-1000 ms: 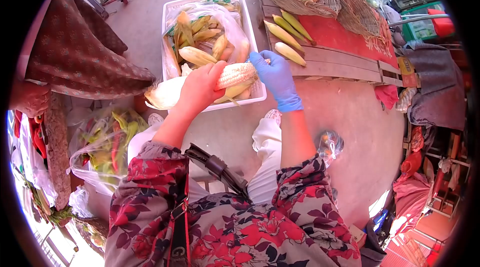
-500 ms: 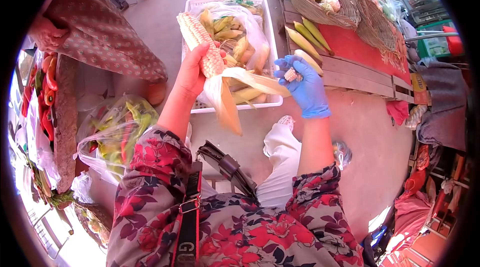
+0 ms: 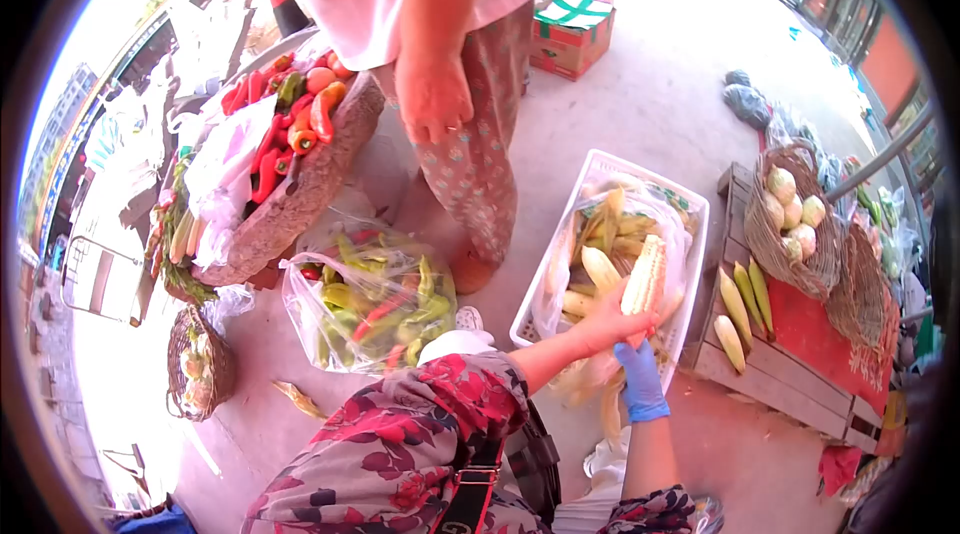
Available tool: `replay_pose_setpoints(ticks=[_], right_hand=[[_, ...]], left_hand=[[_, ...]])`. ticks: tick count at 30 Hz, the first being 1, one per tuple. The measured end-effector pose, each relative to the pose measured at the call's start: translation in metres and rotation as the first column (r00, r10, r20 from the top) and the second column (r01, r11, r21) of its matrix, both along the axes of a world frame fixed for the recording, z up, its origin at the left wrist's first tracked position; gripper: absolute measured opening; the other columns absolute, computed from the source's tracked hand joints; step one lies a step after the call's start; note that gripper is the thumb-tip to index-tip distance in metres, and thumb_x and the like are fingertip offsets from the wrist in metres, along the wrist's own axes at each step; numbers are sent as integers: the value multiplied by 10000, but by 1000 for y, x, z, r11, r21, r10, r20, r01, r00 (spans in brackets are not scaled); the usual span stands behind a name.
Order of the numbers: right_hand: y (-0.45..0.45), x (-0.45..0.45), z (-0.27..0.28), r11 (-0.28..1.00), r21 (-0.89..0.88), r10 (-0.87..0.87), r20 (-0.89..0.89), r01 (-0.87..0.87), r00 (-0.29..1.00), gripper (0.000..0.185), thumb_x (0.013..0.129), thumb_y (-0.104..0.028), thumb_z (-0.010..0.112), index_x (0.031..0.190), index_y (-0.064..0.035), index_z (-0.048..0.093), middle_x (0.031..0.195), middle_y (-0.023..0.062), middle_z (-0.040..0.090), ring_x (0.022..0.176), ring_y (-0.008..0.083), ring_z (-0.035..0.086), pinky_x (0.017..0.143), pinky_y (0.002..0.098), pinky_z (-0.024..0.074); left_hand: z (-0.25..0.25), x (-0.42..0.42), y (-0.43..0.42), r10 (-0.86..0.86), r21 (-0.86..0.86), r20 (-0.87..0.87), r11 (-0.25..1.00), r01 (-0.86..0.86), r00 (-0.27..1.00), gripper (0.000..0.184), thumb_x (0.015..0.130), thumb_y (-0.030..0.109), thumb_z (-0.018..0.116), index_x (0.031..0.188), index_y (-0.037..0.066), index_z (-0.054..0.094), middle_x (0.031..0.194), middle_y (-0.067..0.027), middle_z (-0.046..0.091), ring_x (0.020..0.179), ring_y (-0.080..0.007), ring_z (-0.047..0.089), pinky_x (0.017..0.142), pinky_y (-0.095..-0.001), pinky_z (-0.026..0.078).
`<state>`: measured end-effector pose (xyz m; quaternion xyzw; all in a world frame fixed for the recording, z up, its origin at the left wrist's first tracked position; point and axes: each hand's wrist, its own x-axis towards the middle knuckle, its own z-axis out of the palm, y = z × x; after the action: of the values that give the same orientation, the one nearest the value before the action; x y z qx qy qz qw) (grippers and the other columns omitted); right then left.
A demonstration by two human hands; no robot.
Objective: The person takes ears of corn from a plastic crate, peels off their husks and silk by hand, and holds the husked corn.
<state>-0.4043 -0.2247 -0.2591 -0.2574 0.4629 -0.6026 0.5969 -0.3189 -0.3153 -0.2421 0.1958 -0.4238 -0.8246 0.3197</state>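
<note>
A mostly bare corn cob (image 3: 645, 279) stands tilted upward over the near part of the white crate (image 3: 522, 319), with my left hand (image 3: 612, 321) wrapped round its lower part. Directly below, my gloved right hand (image 3: 640, 374) is closed at the cob's base, where pale husk (image 3: 611, 409) hangs down. Whether the blue-gloved fingers grip the stem or the husk is hard to tell. Several ears of corn in husks (image 3: 600, 271) lie in the plastic-lined crate behind the cob.
A person (image 3: 470, 124) stands at the crate's left. Nearby are a bag of green and red peppers (image 3: 375, 304), a ledge with red peppers (image 3: 290, 224) and a small basket (image 3: 222, 374). On the right, a wooden pallet (image 3: 775, 404) bears corn and a wicker basket (image 3: 830, 269).
The view has swung left. My gloved right hand, earlier apart with a small piece of cob in it, is now at the cob's base. The peeled-down husk hangs lower.
</note>
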Motion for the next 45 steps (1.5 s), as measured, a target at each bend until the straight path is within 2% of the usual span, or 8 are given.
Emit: replay_pose_setpoints(ticks=[8, 18, 20, 22, 29, 31, 38, 45], right_hand=[[10, 19, 4, 946, 255, 176, 109, -198, 978, 569, 729, -95, 629, 1242, -52, 388, 1078, 42, 512, 930, 164, 555, 761, 292, 488], [6, 40, -32, 994, 85, 86, -284, -64, 955, 450, 712, -85, 636, 1131, -60, 474, 955, 51, 552, 811, 206, 581, 714, 326, 491], [13, 45, -28, 987, 34, 136, -689, -156, 712, 375, 682, -102, 637, 1031, -54, 512, 880, 90, 575, 768, 258, 588, 694, 350, 486], [24, 47, -15, 918, 144, 115, -988, -370, -100, 285, 642, -119, 634, 902, -43, 543, 785, 140, 589, 722, 314, 586, 667, 380, 479], [24, 2, -32, 869, 430, 412, -903, -245, -125, 292, 586, -247, 651, 787, -48, 578, 739, 164, 596, 692, 349, 583, 684, 414, 474], [25, -26, -26, 960, 265, 255, -961, -88, -111, 331, 592, -199, 662, 876, -44, 590, 773, 176, 601, 709, 332, 588, 697, 385, 480], [46, -26, 32, 999, 35, 28, -624, -8, 781, 602, 660, -13, 571, 1240, 13, 411, 958, 76, 554, 821, 142, 535, 733, 248, 445], [103, 59, 79, 957, -45, 237, -452, -288, 860, 704, 643, -3, 561, 1300, 10, 311, 1148, 116, 464, 988, 198, 527, 817, 279, 444]], left_hand=[[-5, 17, 7, 35, -271, -26, 962, -41, 999, 698, 732, 201, 706, 1291, 65, 312, 1027, -70, 515, 878, -130, 543, 775, -281, 462], [0, 29, 4, -170, 211, -61, 961, 179, 984, 463, 776, 281, 651, 1109, 70, 407, 804, -59, 523, 577, -143, 549, 479, -277, 471], [0, 27, 1, -259, 274, 3, 929, 248, 966, 411, 785, 300, 636, 1061, 69, 437, 772, -54, 537, 540, -147, 542, 455, -277, 454], [-1, 27, -3, -385, 350, 113, 878, 326, 916, 364, 794, 321, 620, 1005, 68, 465, 735, -48, 545, 514, -151, 539, 438, -279, 448], [-14, 24, -9, -435, 326, 127, 867, 377, 891, 308, 812, 323, 591, 937, 58, 499, 671, -50, 559, 498, -160, 560, 432, -290, 474], [-13, 32, -22, -335, 271, 93, 915, 300, 938, 340, 794, 297, 611, 990, 53, 479, 807, -62, 564, 631, -138, 577, 577, -278, 495], [-9, 79, -7, -375, 139, -61, 914, 380, 925, 602, 741, 400, 648, 1171, 36, 434, 1005, -67, 548, 895, -134, 549, 723, -265, 471], [37, 134, 86, -570, 162, -73, 803, 574, 818, 615, 724, 408, 655, 1186, 72, 427, 1053, -83, 522, 953, -187, 543, 728, -357, 502]])
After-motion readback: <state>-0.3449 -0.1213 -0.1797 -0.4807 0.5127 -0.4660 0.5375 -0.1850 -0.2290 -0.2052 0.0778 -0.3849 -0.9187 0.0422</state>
